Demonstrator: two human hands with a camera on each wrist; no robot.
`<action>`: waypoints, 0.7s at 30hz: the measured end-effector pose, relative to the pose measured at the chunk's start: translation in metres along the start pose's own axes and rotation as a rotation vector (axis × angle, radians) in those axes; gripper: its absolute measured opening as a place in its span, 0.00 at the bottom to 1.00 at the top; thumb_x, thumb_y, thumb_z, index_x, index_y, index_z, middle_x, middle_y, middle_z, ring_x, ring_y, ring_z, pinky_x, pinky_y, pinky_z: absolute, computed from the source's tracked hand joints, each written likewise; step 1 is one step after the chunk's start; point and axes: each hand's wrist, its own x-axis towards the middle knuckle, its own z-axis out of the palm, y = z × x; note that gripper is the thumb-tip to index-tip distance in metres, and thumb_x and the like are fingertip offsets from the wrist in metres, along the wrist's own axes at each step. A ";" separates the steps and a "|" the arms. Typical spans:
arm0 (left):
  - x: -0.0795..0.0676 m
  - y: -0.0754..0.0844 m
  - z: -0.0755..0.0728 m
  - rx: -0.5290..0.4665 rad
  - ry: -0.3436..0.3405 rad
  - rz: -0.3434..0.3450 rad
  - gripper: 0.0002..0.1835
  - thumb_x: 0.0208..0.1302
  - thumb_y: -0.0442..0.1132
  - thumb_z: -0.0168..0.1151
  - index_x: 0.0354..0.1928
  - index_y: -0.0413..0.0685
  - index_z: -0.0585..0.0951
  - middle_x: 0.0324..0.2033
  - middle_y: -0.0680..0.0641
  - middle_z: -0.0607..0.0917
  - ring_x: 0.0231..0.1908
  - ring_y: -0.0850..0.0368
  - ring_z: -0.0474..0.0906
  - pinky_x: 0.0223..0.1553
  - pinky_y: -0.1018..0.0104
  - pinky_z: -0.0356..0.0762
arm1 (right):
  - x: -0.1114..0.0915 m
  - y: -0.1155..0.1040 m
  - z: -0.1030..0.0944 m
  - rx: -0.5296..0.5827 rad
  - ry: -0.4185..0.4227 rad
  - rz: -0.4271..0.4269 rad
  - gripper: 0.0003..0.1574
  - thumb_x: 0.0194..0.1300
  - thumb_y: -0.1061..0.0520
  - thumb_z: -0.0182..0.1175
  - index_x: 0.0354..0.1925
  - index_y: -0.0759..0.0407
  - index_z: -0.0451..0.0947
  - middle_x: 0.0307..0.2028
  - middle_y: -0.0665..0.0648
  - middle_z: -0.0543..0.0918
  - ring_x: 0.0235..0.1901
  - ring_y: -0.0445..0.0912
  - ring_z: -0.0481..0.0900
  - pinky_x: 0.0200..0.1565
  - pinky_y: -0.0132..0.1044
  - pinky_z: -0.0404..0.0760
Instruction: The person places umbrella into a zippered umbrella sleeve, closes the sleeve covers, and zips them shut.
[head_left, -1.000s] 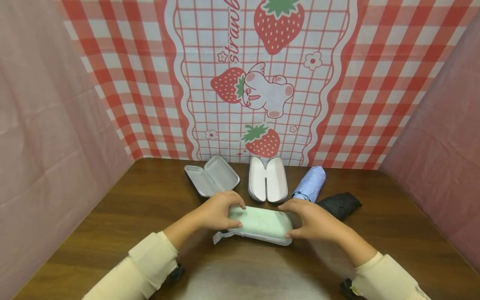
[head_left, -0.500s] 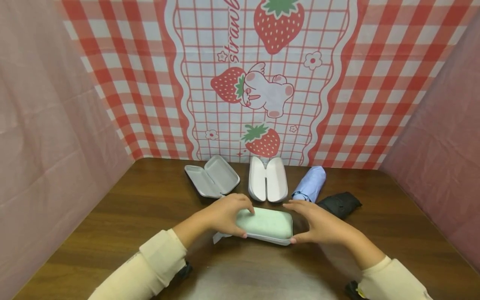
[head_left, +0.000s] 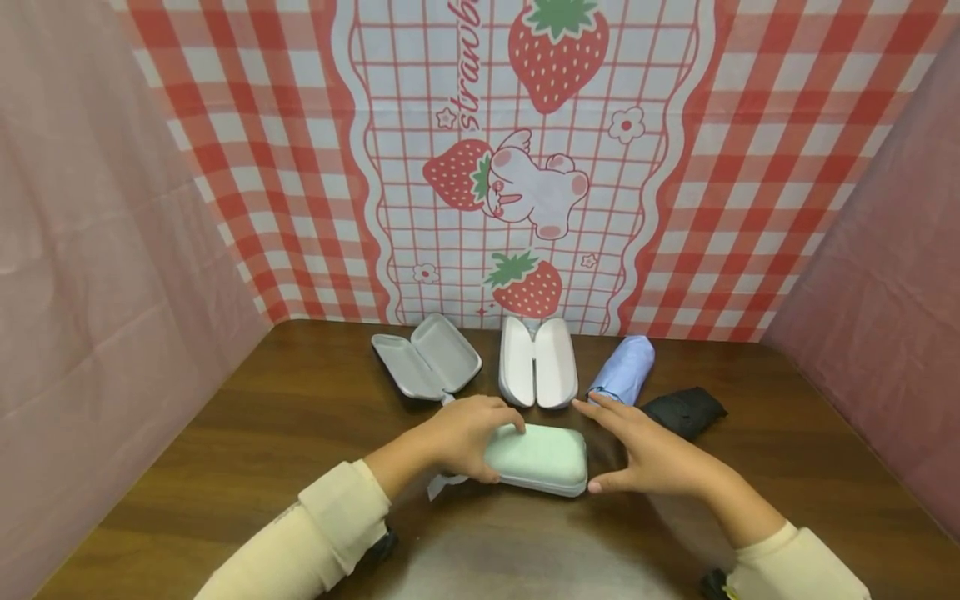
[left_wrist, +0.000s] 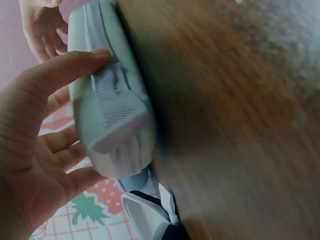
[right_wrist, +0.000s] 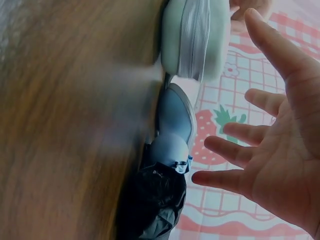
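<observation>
Low in the head view's middle, the green case [head_left: 546, 455] lies with its long axis left-to-right; the left hand [head_left: 471, 435], nearer, grips its left end, while the right hand [head_left: 651, 452], fingers spread, hovers just off its right end.

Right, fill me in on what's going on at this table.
A person's left hand holds one end of the closed mint case on the table. The right hand is spread beside the other end, not touching it. Beyond lie an open grey case and an open white case, with a blue bundle and a black bundle to the right.
</observation>
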 end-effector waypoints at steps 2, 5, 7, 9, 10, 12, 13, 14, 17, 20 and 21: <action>-0.003 -0.001 0.001 0.023 0.007 -0.012 0.33 0.38 0.50 0.79 0.51 0.60 0.79 0.44 0.55 0.80 0.43 0.61 0.75 0.36 0.66 0.74 | -0.001 0.000 -0.001 0.003 0.006 0.003 0.61 0.50 0.35 0.72 0.73 0.56 0.59 0.71 0.70 0.57 0.66 0.69 0.58 0.57 0.67 0.65; -0.010 -0.002 -0.001 0.050 0.029 -0.041 0.32 0.37 0.50 0.78 0.50 0.62 0.79 0.44 0.56 0.80 0.41 0.62 0.74 0.33 0.65 0.72 | -0.003 -0.001 -0.003 -0.005 0.021 0.004 0.60 0.50 0.38 0.73 0.73 0.57 0.59 0.70 0.70 0.58 0.66 0.69 0.59 0.57 0.66 0.66; -0.015 -0.005 -0.003 0.055 0.047 -0.058 0.32 0.36 0.50 0.79 0.50 0.63 0.79 0.43 0.56 0.80 0.41 0.61 0.75 0.32 0.64 0.72 | -0.004 0.000 -0.004 -0.012 0.031 0.006 0.60 0.50 0.39 0.74 0.73 0.57 0.59 0.70 0.70 0.58 0.66 0.68 0.59 0.57 0.66 0.66; -0.021 -0.007 -0.007 0.053 0.066 -0.072 0.32 0.36 0.50 0.79 0.49 0.63 0.79 0.43 0.56 0.80 0.40 0.61 0.75 0.32 0.63 0.72 | -0.005 0.000 -0.005 -0.015 0.036 0.011 0.60 0.50 0.40 0.74 0.73 0.57 0.59 0.71 0.69 0.58 0.66 0.68 0.60 0.57 0.66 0.66; -0.025 -0.008 -0.009 0.050 0.072 -0.079 0.32 0.36 0.50 0.79 0.49 0.63 0.79 0.43 0.56 0.80 0.41 0.61 0.75 0.32 0.62 0.72 | -0.005 0.000 -0.006 -0.014 0.036 0.014 0.60 0.50 0.40 0.75 0.73 0.57 0.59 0.71 0.69 0.58 0.66 0.68 0.59 0.57 0.66 0.66; -0.031 -0.011 -0.013 0.042 0.080 -0.093 0.31 0.36 0.50 0.79 0.48 0.62 0.80 0.44 0.56 0.80 0.40 0.61 0.75 0.32 0.61 0.73 | -0.006 0.001 -0.006 -0.014 0.035 0.022 0.60 0.49 0.41 0.75 0.73 0.55 0.58 0.71 0.68 0.57 0.66 0.67 0.59 0.57 0.65 0.66; -0.034 -0.012 -0.015 0.040 0.082 -0.100 0.31 0.36 0.50 0.79 0.48 0.62 0.80 0.44 0.56 0.80 0.41 0.60 0.75 0.32 0.61 0.73 | -0.006 0.002 -0.006 -0.015 0.034 0.023 0.60 0.49 0.42 0.75 0.73 0.55 0.58 0.71 0.68 0.57 0.66 0.67 0.59 0.58 0.65 0.66; -0.038 -0.014 -0.017 0.039 0.084 -0.108 0.31 0.36 0.51 0.80 0.49 0.62 0.79 0.44 0.56 0.80 0.41 0.60 0.76 0.33 0.60 0.73 | -0.006 0.002 -0.007 -0.015 0.034 0.026 0.60 0.49 0.42 0.75 0.73 0.55 0.58 0.71 0.68 0.57 0.66 0.67 0.59 0.58 0.65 0.65; -0.049 -0.019 -0.022 0.026 0.091 -0.141 0.32 0.36 0.51 0.80 0.49 0.61 0.79 0.46 0.55 0.80 0.42 0.59 0.76 0.35 0.57 0.74 | -0.007 0.003 -0.007 -0.027 0.037 0.020 0.60 0.48 0.42 0.76 0.73 0.54 0.59 0.71 0.68 0.57 0.66 0.67 0.59 0.58 0.65 0.66; -0.062 -0.025 -0.029 0.009 0.102 -0.169 0.33 0.35 0.50 0.81 0.49 0.61 0.79 0.47 0.54 0.80 0.43 0.58 0.76 0.37 0.54 0.75 | -0.006 0.003 -0.009 -0.046 0.055 0.016 0.59 0.47 0.42 0.77 0.72 0.54 0.61 0.71 0.67 0.58 0.66 0.66 0.60 0.58 0.65 0.66; -0.066 -0.027 -0.031 0.004 0.109 -0.177 0.33 0.35 0.49 0.81 0.48 0.60 0.79 0.47 0.54 0.81 0.44 0.57 0.76 0.37 0.53 0.75 | -0.006 0.002 -0.010 -0.054 0.063 0.018 0.59 0.47 0.43 0.77 0.72 0.53 0.61 0.71 0.67 0.59 0.66 0.66 0.60 0.57 0.65 0.66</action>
